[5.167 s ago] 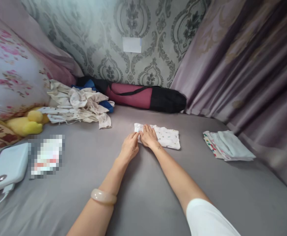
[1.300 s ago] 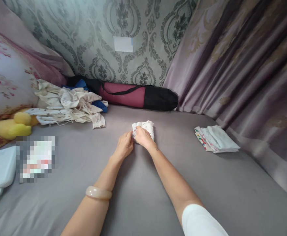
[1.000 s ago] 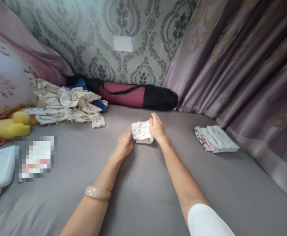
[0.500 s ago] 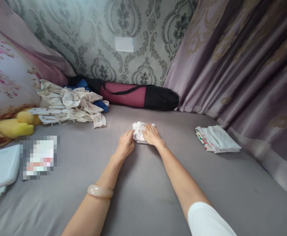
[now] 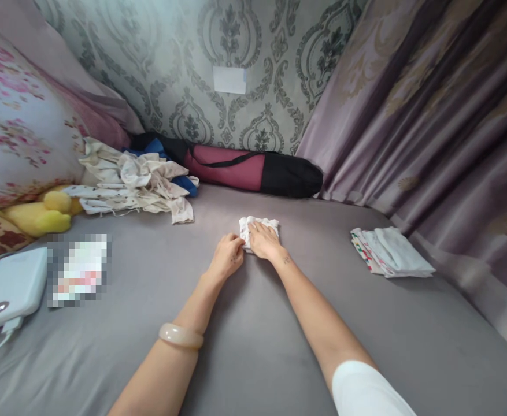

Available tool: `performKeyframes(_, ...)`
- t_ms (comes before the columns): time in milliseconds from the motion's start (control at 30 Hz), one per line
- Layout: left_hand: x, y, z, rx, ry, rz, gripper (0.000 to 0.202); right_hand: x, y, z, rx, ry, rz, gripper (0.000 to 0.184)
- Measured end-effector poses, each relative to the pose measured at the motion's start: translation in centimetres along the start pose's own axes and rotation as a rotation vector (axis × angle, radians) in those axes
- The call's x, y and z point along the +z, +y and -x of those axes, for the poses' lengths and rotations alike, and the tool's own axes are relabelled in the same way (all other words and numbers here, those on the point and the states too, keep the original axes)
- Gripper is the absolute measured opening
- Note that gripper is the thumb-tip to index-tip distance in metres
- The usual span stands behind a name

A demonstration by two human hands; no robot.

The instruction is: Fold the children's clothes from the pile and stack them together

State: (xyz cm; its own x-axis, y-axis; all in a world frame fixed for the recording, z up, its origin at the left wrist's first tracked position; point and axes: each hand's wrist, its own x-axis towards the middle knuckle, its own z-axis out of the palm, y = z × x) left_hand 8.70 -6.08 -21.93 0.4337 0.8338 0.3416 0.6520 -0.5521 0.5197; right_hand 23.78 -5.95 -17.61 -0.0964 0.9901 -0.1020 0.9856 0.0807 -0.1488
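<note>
A small folded piece of white clothing (image 5: 273,223) with faint specks lies on the grey bedsheet, straight ahead of me. My right hand (image 5: 262,241) rests flat on top of it, fingers stretched out and pointing away. At its near left corner my left hand (image 5: 229,254) is closed, thumb and fingertips pinching the edge of the cloth. A pale bangle (image 5: 181,335) circles the left forearm. Part of the clothing is covered by the right hand.
Crumpled clothes (image 5: 136,179) lie at the far left beside a yellow plush toy (image 5: 40,216). A maroon and black bag (image 5: 231,167) runs along the wall. Folded clothes (image 5: 394,251) sit at right near the curtain. A white power bank (image 5: 14,289) with cable is at left.
The clothing under my hands looks flatter and neater. My right hand has shifted slightly left and down across it, while my left hand stays at its left edge. The view has turned slightly left.
</note>
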Motion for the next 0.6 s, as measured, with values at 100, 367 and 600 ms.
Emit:
performKeyframes(100, -0.2, 0.2, 0.0, -0.012, -0.014, -0.016, 0.029, -0.8, -0.2, -0.4, 0.021, -0.002, 0.028, 0.055)
performKeyframes(367, -0.3, 0.3, 0.0, -0.019, -0.031, -0.014, 0.028, 0.8, -0.7, -1.2, 0.071, 0.156, -0.003, 0.053)
performKeyframes(600, -0.1, -0.3, 0.0, -0.060, -0.023, 0.025, 0.031, 1.5, -0.1, -1.1, 0.048, 0.141, -0.063, 0.057)
